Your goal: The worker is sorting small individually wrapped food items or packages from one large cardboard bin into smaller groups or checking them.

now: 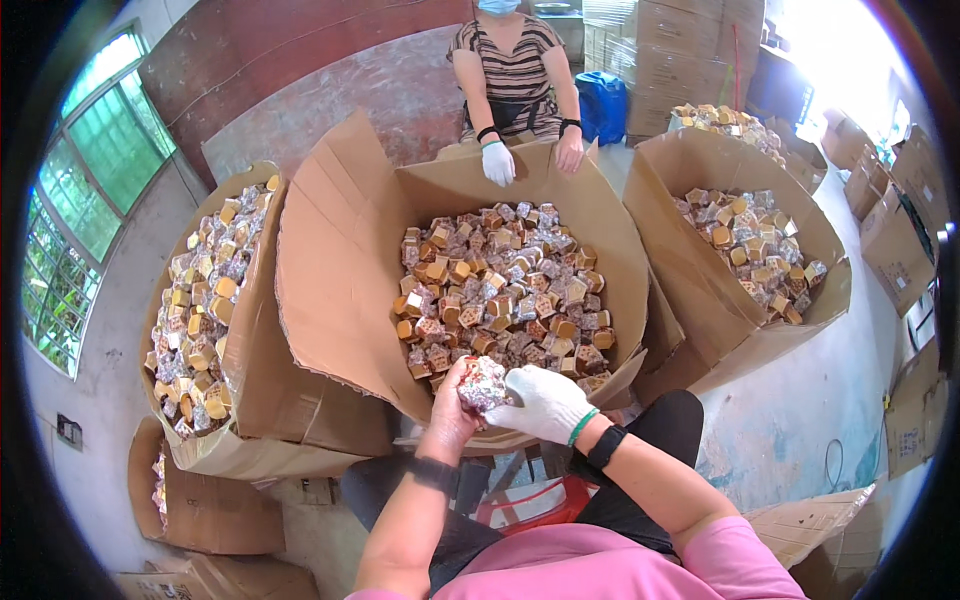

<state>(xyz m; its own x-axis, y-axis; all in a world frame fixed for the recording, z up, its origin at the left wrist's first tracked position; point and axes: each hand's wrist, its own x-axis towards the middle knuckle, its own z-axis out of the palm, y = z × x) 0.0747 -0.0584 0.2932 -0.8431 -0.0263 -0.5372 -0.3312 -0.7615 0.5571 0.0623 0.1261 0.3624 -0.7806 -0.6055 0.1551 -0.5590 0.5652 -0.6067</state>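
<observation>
Between my two hands is a small glittery piece [483,384], silvery with red and green specks; its exact kind I cannot make out. My bare left hand [452,405] closes round its left side. On the other side, my right hand [548,402] in a white knit glove with a green cuff grips it with the fingers. Both hands are above the near edge of a large open cardboard box [340,260]. Inside that box lies a heap of small faceted pieces [500,290] with gold faces and sparkly sides.
Similar heaps fill a cardboard box [255,330] at the left and another box [650,200] at the right. Across the middle box sits a co-worker [508,75], one gloved hand and one bare hand by its far rim. A blue container [602,108] stands behind.
</observation>
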